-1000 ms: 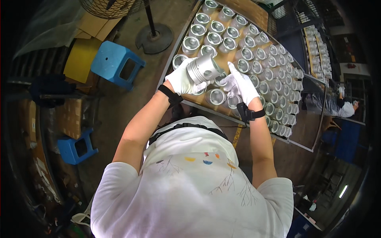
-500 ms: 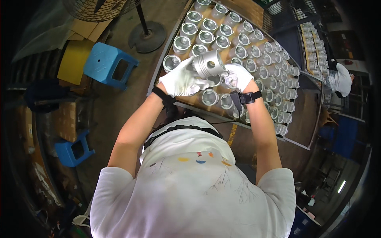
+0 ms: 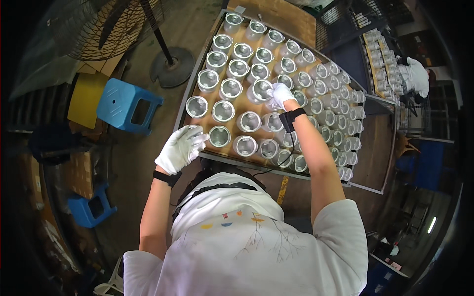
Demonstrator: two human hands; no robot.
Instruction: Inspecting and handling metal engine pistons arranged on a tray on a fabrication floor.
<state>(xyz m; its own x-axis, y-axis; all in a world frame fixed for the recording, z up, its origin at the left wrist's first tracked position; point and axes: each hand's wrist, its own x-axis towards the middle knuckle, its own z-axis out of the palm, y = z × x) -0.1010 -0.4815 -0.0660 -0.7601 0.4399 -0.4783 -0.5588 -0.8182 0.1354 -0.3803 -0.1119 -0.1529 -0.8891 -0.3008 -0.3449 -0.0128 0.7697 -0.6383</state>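
Rows of silvery metal pistons (image 3: 230, 89) stand on a wide board-topped table (image 3: 217, 133), most with their hollow ends up. My right hand (image 3: 282, 95), in a white glove, grips the right side of one piston (image 3: 261, 91) among the others in the middle rows. Its fingers are closed on that piston's rim. At the table's near left corner, my left hand (image 3: 181, 149), also gloved in white, holds nothing. Its fingers are apart and a little bent, close to another piston (image 3: 219, 136) at the near edge.
Left of the table are a blue plastic stool (image 3: 126, 104) and a standing fan (image 3: 170, 64) with a round base. A second blue stool (image 3: 93, 204) stands farther back. At the right, a person (image 3: 414, 78) is beside another rack of pistons (image 3: 380, 64). A black cable hangs from my right wrist.
Both hands held a piston raised above the table. Now the left hand has let go and moved left and nearer me, while the piston is down among the rows with the right hand on it.
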